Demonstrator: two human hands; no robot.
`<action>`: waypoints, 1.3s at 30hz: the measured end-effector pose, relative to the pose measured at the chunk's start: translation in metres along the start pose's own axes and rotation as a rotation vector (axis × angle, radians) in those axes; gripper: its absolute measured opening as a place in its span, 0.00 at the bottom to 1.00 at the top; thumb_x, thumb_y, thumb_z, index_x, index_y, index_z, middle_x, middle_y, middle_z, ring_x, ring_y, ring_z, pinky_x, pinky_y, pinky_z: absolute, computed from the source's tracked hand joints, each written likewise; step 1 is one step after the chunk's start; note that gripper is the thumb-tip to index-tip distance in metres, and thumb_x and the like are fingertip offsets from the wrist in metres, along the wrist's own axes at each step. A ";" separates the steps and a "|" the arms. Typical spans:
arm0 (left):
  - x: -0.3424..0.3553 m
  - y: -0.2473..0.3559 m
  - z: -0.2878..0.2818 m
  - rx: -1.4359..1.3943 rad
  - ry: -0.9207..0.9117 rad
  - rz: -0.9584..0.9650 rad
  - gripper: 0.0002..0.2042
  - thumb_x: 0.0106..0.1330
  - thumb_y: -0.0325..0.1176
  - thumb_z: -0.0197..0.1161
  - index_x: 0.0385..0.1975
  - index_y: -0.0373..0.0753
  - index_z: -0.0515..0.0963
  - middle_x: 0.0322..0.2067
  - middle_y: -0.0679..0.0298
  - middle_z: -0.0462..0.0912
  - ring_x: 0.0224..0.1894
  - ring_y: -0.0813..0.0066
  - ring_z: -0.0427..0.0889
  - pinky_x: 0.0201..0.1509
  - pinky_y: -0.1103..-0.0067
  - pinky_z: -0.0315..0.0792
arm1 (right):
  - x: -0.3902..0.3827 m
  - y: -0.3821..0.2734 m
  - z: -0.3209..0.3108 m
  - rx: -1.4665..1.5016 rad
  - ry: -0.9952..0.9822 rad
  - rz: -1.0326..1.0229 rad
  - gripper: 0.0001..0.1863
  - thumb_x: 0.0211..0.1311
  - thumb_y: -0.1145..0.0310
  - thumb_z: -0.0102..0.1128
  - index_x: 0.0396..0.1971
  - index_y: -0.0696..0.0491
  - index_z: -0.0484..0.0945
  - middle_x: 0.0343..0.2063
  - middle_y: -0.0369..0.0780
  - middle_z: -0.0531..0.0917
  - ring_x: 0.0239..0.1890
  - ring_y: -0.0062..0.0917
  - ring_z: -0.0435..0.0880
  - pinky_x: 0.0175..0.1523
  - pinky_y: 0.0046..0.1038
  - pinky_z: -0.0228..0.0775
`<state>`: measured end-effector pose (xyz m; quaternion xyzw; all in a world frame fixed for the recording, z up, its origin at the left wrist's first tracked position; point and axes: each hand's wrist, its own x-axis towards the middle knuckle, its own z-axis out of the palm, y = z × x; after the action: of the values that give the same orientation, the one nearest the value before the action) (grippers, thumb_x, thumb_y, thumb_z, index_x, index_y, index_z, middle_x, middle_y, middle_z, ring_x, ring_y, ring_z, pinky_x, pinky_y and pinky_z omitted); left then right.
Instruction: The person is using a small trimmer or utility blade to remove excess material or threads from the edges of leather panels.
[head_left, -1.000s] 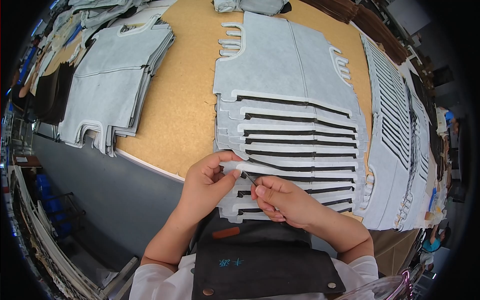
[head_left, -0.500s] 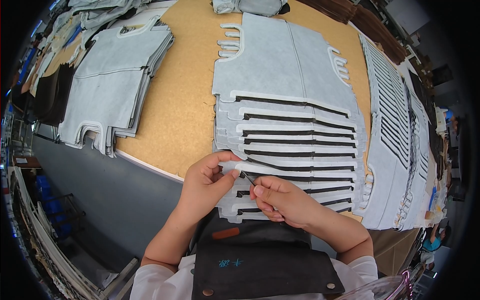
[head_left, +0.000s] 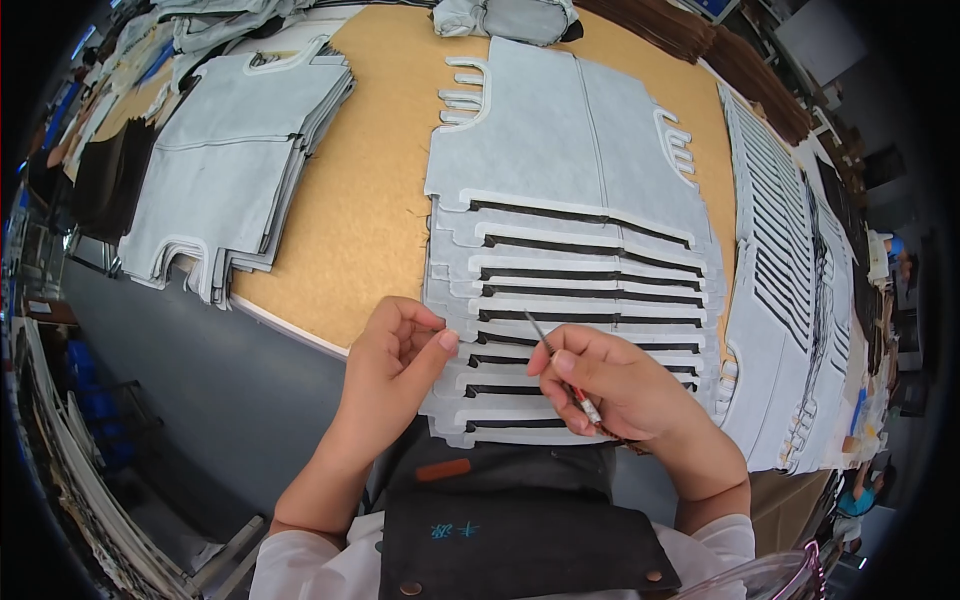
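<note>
The person wears a white shirt [head_left: 318,553] with short sleeves, and a black flap [head_left: 530,540] with two round metal snaps [head_left: 411,589] and blue marks [head_left: 455,530].

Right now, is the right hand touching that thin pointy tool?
Touching. The head view shows the right hand gripping the thin pointy tool between thumb and fingers.

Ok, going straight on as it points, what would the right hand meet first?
Likely the striped grey panels, thin tool leading; height of the right hand above them is unclear.
</note>
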<state>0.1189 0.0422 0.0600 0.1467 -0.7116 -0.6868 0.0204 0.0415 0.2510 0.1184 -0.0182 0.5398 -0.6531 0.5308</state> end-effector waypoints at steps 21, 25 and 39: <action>0.020 -0.004 0.005 -0.333 -0.212 -0.051 0.21 0.60 0.16 0.55 0.54 0.35 0.63 0.45 0.60 0.74 0.39 0.83 0.77 0.41 0.84 0.76 | 0.031 0.027 -0.002 0.160 -0.062 0.223 0.19 0.69 0.54 0.45 0.40 0.59 0.69 0.18 0.32 0.67 0.14 0.12 0.58 0.18 0.15 0.48; 0.018 -0.009 0.006 -0.293 -0.168 -0.011 0.21 0.61 0.17 0.54 0.54 0.36 0.62 0.37 0.62 0.77 0.33 0.85 0.78 0.37 0.87 0.75 | 0.031 0.029 -0.002 0.172 -0.075 0.188 0.17 0.70 0.57 0.44 0.38 0.58 0.69 0.17 0.31 0.65 0.14 0.11 0.57 0.18 0.15 0.48; 0.021 -0.003 0.005 -0.300 -0.154 -0.063 0.21 0.59 0.15 0.55 0.53 0.34 0.63 0.39 0.61 0.76 0.29 0.85 0.78 0.34 0.88 0.74 | 0.035 0.031 0.001 0.100 -0.049 0.127 0.15 0.70 0.59 0.44 0.35 0.57 0.69 0.15 0.28 0.62 0.14 0.10 0.55 0.18 0.15 0.47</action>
<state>0.0982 0.0418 0.0536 0.1113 -0.5957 -0.7947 -0.0340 0.0483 0.2299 0.0771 0.0268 0.4933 -0.6437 0.5844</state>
